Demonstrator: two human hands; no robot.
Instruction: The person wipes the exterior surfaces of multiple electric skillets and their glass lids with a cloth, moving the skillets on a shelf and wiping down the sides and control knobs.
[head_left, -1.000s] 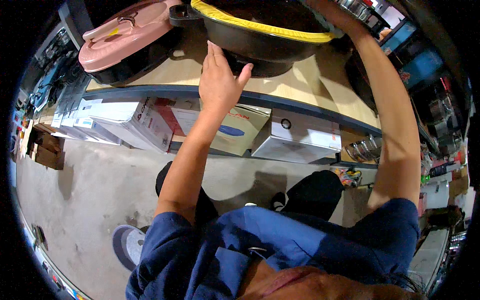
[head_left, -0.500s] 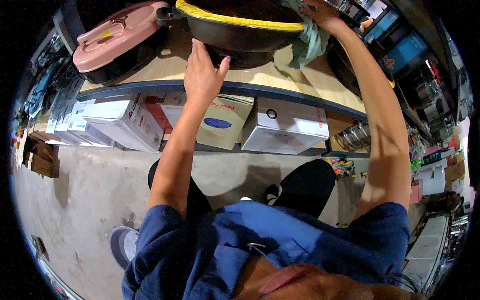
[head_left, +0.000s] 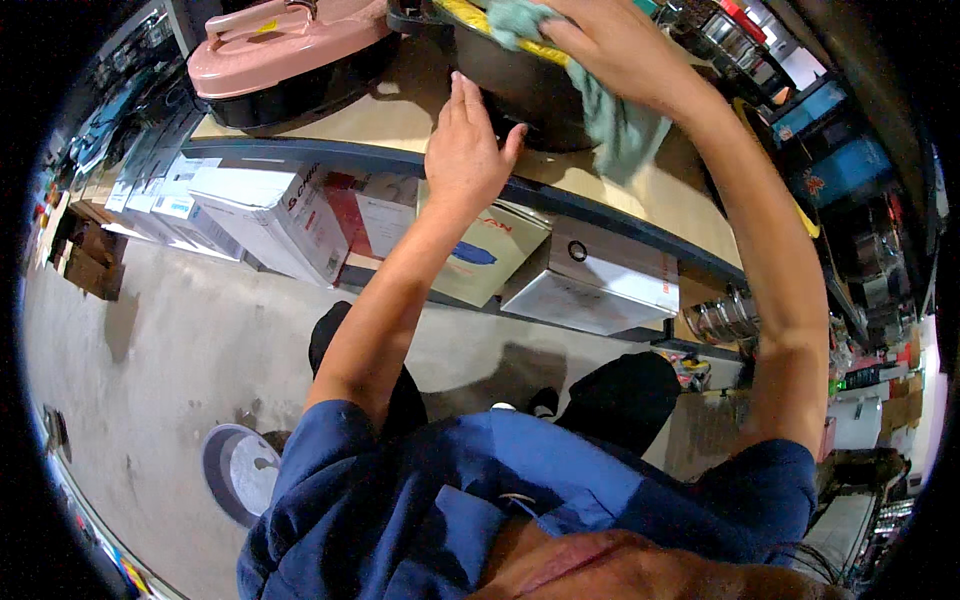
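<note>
Cloth (head_left: 617,122) shifted left, over yellow rim (head_left: 464,13)

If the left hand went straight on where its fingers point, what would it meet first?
Most likely the side of the dark pot; the left hand looks close to it, perhaps already touching, but depth is unclear.

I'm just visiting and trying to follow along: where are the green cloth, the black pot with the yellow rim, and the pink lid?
Green cloth (head_left: 612,115): head view, on its hanging folds.
Black pot (head_left: 515,75): head view, on its outer side wall.
Pink lid (head_left: 300,52): head view, on its top surface.
</note>
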